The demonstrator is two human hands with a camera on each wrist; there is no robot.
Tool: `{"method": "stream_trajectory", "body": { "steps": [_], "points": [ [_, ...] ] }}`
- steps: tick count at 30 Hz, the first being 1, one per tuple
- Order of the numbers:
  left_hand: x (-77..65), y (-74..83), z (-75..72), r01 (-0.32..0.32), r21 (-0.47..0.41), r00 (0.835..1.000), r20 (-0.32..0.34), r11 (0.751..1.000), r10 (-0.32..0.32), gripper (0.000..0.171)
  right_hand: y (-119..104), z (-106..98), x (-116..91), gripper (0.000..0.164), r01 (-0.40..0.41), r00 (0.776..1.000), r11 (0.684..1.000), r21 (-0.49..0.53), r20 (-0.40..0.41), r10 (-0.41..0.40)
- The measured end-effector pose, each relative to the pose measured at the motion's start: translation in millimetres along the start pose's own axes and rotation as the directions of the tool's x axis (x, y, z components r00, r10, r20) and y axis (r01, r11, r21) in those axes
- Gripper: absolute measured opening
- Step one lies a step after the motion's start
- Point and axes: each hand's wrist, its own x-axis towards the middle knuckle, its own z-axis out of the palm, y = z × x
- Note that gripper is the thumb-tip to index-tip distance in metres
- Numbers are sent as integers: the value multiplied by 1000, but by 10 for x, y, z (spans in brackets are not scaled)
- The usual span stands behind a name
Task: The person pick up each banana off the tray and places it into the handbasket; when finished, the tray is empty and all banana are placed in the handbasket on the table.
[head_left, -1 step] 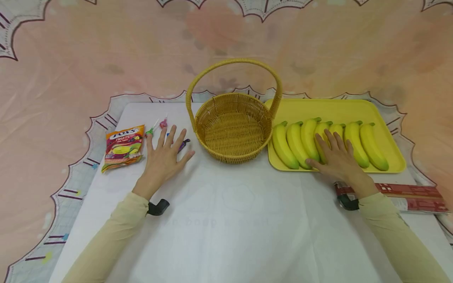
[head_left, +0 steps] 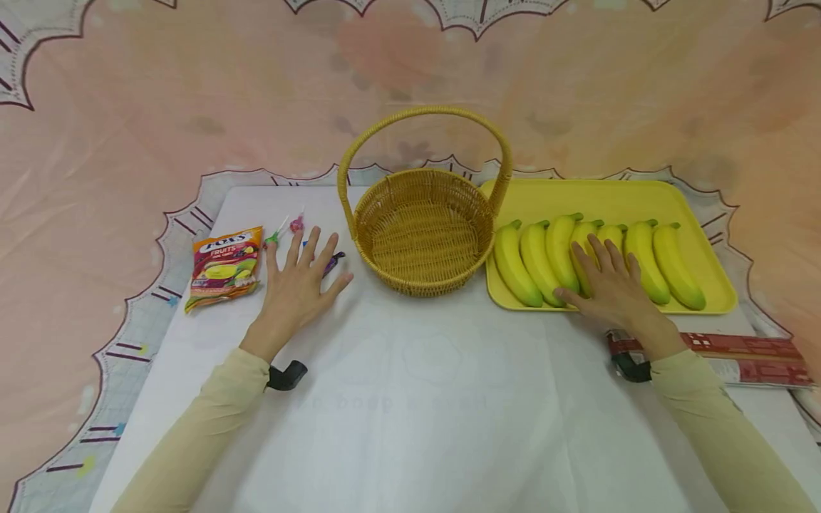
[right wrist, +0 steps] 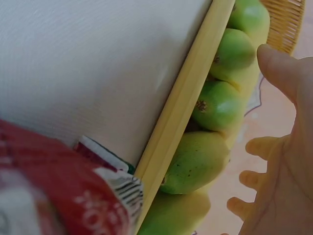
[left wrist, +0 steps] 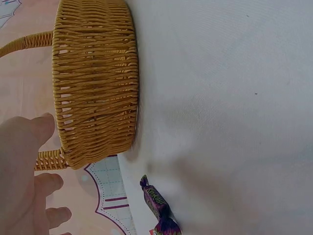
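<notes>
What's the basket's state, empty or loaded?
Empty: in the head view, the basket opens upward and shows only bare woven weave inside.

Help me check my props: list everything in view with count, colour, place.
Basket: 1, golden, table centre
Tray: 1, yellow, right of basket
Bananas: 7, yellow and green, on tray
Candy bag: 1, orange and red, left
Lollipops: 2, green and pink, beside bag
Wrapped sweet: at least 1, purple, left of basket
Packet: at least 1, red, right
Table: 1, white, underneath
Patterned cloth: 1, peach, behind
Wrist attachments: 2, black, wrists
Sleeves: 2, beige, forearms
Left hand: 1, bare, by sweet
Right hand: 1, bare, over bananas
</notes>
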Motion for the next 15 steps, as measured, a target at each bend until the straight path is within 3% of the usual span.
{"method": "stream_trajectory", "body": {
  "steps": [15],
  "points": [
    [-19,10,-5,10,34,1000,27,999,-11,77,5,32,-50,89,18,1000,1000,17,-5,-18]
  ]
}}
